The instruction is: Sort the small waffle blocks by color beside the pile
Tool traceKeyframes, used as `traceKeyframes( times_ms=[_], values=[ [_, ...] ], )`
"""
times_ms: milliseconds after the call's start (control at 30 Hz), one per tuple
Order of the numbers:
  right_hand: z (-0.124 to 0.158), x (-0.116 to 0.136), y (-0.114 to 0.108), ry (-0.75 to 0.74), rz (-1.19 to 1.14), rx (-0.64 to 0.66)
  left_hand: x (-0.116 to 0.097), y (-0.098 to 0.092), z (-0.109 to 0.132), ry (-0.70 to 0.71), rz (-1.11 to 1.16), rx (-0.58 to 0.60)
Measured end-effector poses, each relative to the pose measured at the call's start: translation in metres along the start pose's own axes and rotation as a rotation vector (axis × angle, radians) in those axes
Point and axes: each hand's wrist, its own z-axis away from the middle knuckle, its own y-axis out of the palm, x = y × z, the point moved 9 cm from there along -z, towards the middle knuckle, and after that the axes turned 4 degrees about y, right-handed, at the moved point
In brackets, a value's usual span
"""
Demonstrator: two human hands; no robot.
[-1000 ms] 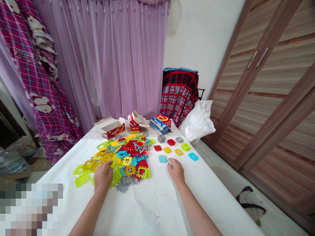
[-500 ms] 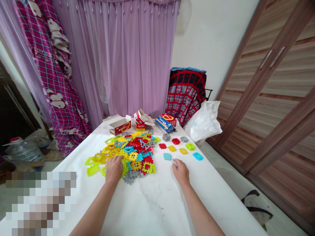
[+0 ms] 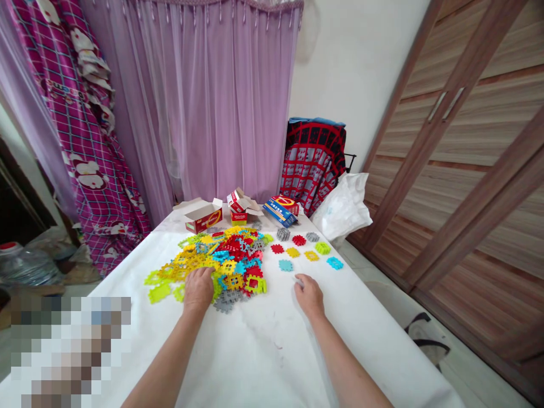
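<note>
- Since a second ago, the left hand (image 3: pixel 199 288) has shifted slightly rightward along the near edge of the pile of notched plastic tiles (image 3: pixel 232 245), and the right hand (image 3: pixel 309 294) has eased back a little from the light-blue tile (image 3: pixel 286 266).
- Left hand: palm down, back of the hand up, fingers curled forward onto the yellow and lime part of the pile; fingertips are hidden, so whether it grips a tile cannot be told.
- Left forearm: runs up from the bottom edge, slanting inward to the right over the white cloth (image 3: pixel 263 357).
- The pile: heaped left of the middle, with yellow and lime mostly on its left, red and blue toward its right, grey at the near edge.
- Light-blue tile: flat on the cloth, between the pile and the blue tile (image 3: pixel 335 263).
- Right hand: just nearer the wearer than the light-blue tile and apart from it; thumb and forefinger stand slightly parted with nothing visible between them, other fingers loosely bent.
- Right forearm: slants inward to the left from the bottom edge.
- Farther right: a yellow window tile (image 3: pixel 311 256) and a lime stack (image 3: pixel 322 248) sit beyond the hand.
</note>
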Motion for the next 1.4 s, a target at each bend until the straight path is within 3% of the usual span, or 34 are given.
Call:
traceKeyframes(
  times_ms=[400, 1400],
  values=[
    [0.008, 0.0013, -0.008, 0.022, -0.026, -0.041, -0.0009, 0.0005, -0.001, 0.011, 0.008, -0.018],
    [0.0065, -0.0045, -0.0024, 0.04, -0.111, 0.023, -0.0014, 0.0007, -0.0017, 0.03, 0.044, -0.003]
  ],
)
